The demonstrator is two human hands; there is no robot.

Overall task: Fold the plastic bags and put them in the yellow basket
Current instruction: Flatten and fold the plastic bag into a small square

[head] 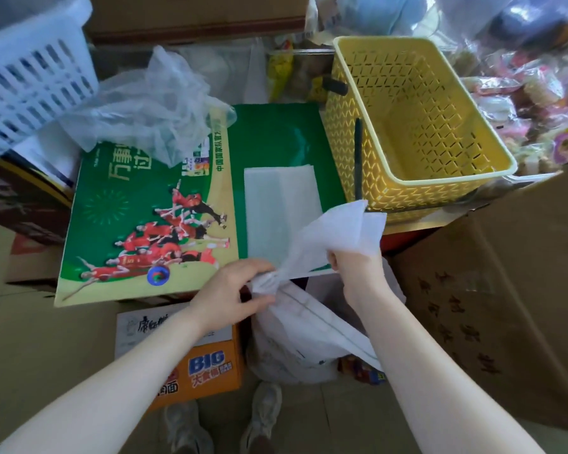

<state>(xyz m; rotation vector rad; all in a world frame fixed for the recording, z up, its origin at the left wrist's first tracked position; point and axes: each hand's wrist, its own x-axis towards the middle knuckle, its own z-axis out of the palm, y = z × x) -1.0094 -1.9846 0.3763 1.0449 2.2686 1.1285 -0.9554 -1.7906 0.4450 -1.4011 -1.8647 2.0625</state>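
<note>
Both hands hold one white plastic bag [333, 235] above the near edge of the green box [145, 204]. My left hand [235, 290] pinches its bunched lower end. My right hand [354, 268] grips the wider part, which fans up toward the yellow basket [417, 126]. A folded white bag [281, 208] lies flat on the green box just beyond my hands. A crumpled clear plastic bag [145, 106] sits at the box's far left. The yellow basket stands at the right, tilted, with nothing visible inside.
A white laundry-style basket [30, 73] is at the far left. Brown cardboard boxes [492, 290] stand at right and below. An orange box [197, 365] and a white sack [295, 342] sit by my feet. Packaged snacks [522, 103] are piled behind the yellow basket.
</note>
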